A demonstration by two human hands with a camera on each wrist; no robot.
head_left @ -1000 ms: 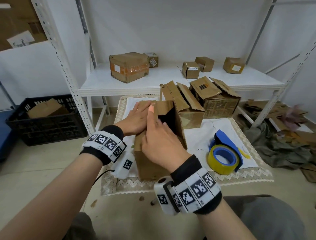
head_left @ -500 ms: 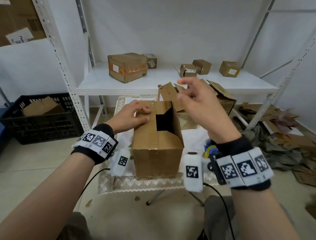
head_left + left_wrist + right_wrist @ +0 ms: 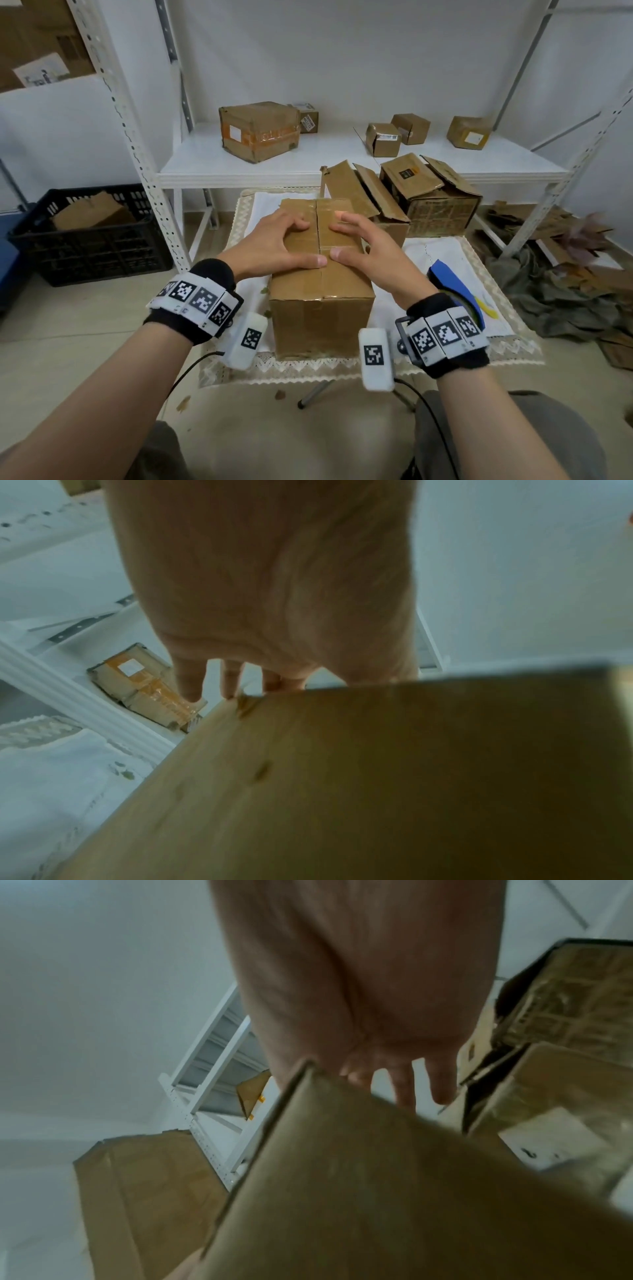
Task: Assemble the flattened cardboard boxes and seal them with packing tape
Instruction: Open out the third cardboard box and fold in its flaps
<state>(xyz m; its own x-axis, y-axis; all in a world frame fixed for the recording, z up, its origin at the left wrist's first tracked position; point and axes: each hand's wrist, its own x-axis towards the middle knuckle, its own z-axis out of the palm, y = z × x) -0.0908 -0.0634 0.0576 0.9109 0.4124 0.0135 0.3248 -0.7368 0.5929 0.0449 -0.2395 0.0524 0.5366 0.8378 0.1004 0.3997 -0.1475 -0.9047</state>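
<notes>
A brown cardboard box (image 3: 318,308) stands upright on the white cloth (image 3: 442,253), its two top flaps folded down and meeting along a middle seam. My left hand (image 3: 274,245) lies flat on the left flap, fingers spread, thumb near the seam. On the right flap my right hand (image 3: 359,245) presses the same way. Both wrist views show a palm over the box (image 3: 377,777) (image 3: 377,1191) edge. A yellow tape roll in a blue dispenser (image 3: 455,287) lies to the right, partly hidden behind my right wrist.
Two opened boxes (image 3: 428,198) sit behind the box I hold. A white shelf (image 3: 342,164) carries several sealed parcels. A black crate (image 3: 89,236) with cardboard stands on the floor at left. Flattened cardboard and cloth (image 3: 565,274) lie at right.
My right hand came down from the air and closed the right flap; the dark opening in the box top is gone. My left hand stayed on the left flap.
</notes>
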